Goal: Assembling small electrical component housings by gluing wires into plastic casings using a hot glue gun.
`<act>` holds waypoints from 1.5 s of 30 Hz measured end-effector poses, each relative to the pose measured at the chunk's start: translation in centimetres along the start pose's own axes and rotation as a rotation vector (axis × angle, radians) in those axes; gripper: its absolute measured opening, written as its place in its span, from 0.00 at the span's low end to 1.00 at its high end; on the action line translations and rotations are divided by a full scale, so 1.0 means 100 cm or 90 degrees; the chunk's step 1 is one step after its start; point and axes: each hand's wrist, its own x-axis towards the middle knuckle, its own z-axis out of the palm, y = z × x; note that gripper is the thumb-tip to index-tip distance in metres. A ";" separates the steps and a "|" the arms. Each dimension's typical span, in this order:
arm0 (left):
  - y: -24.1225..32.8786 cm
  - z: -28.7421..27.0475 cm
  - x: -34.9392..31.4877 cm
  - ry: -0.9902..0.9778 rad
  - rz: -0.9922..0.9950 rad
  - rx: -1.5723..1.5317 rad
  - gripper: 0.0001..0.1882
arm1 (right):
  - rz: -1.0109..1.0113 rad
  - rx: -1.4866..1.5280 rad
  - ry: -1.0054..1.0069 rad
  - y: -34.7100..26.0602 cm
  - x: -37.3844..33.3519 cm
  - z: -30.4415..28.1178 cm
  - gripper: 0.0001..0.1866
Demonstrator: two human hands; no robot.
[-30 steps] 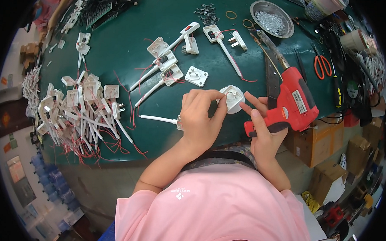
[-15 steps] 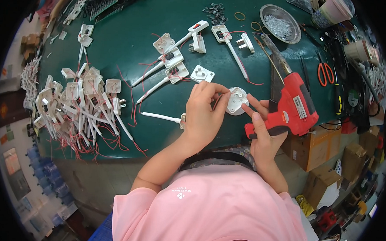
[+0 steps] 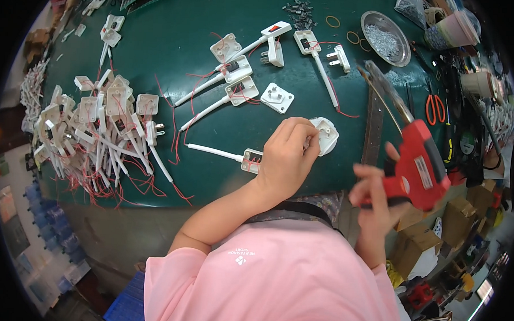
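Note:
My left hand (image 3: 290,156) is closed in a pinch at the left edge of a round white holder (image 3: 328,138) with a plug-shaped recess. Whatever lies between its fingertips is too small to make out. Blurred by motion, my right hand (image 3: 377,190) grips the handle of a red soldering gun (image 3: 421,163), whose metal tip points up and away to the left. Beside my left wrist lies a white plug housing (image 3: 251,160) with red wires and a white tube (image 3: 215,152). Just beyond my fingers sits a white plug cover with pins (image 3: 277,98).
A heap of white wired housings (image 3: 113,130) covers the table's left side. Several more lie mid-table, near small black parts (image 3: 300,16). At the right are a metal bowl (image 3: 386,39) of clear bits, orange-handled scissors (image 3: 435,109) and a cup (image 3: 451,30).
My right hand has swung the soldering gun right and toward me, away from the round holder. My left hand has shifted slightly right and now covers the holder's left edge.

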 end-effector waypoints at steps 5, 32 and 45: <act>0.001 0.002 -0.002 0.009 0.017 -0.013 0.10 | -0.011 0.030 -0.068 -0.015 -0.037 -0.053 0.30; 0.003 0.009 -0.009 -0.002 0.060 -0.053 0.13 | 0.157 -0.139 -0.066 -0.028 -0.069 -0.048 0.29; 0.002 0.011 -0.010 -0.009 0.070 -0.051 0.11 | 0.138 -0.174 -0.026 -0.040 -0.069 -0.041 0.28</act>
